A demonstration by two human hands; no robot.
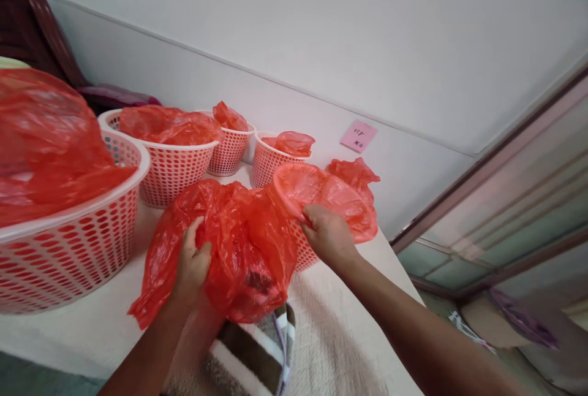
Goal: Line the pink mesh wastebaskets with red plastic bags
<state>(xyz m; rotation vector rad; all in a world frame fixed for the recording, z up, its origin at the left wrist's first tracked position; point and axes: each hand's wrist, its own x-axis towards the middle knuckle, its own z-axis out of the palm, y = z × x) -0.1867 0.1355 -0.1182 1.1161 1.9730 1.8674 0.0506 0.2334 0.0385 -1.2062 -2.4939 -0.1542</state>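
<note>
The left hand (193, 261) is closed around a bunched fold of a red plastic bag (239, 243), fingers curled into the crumpled film near the bag's lower left part. The bag billows loosely between both hands and hangs over the near part of the table (335, 335), its bottom edge draping onto a brown-and-white striped cloth (255, 353). The right hand (327, 235) pinches the bag's other end where the film is stretched over the rim of a small perforated basket (307, 255); the thumb lies on top and the fingers tuck underneath. This basket stands just in front of the right hand, its mouth covered by taut red film, with a knotted tuft of plastic sticking out behind it.

Further back along the wall stand more perforated baskets lined with red bags: a small one (271, 160) just behind, another small one (229, 148) to its left, then a medium basket (168, 163), and a large basket (68, 249) at the far left, nearest the camera. A pink sticky note (359, 135) is stuck on the white wall (321, 28). A glass sliding door (505, 200) runs along the right.
</note>
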